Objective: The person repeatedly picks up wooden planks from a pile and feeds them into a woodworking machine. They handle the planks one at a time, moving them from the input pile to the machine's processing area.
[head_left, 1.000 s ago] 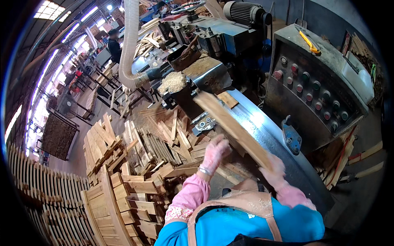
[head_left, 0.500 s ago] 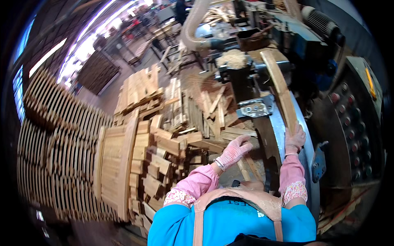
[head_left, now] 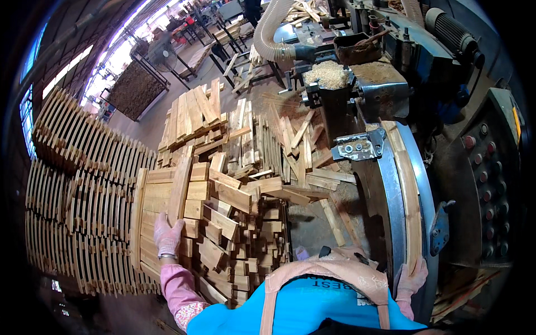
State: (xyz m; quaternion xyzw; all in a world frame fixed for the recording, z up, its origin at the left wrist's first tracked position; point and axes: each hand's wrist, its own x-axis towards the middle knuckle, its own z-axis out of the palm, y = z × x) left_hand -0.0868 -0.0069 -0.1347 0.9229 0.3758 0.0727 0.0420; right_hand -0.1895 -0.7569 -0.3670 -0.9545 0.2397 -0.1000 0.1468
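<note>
My right hand, in a pale pink glove, closes round the near end of a long wooden strip. The strip lies lengthwise along the machine's blue-grey metal bed, its far end beside a metal bracket. Over on the left, my gloved left hand grips a narrow plank that lies across the top of a stack of boards. Its thumb is on the plank's right side, while the hand and forearm hide whatever part of the plank runs beneath them.
Slatted wood stacks stand far left, and loose offcuts litter the floor between stack and machine. Wood shavings heap beside a ribbed hose. A button panel stands at right, near a blue lever plate.
My right hand has drawn the strip back toward me along the bed, away from the machine head. My left hand has moved left from mid-air onto the plank atop the stack.
</note>
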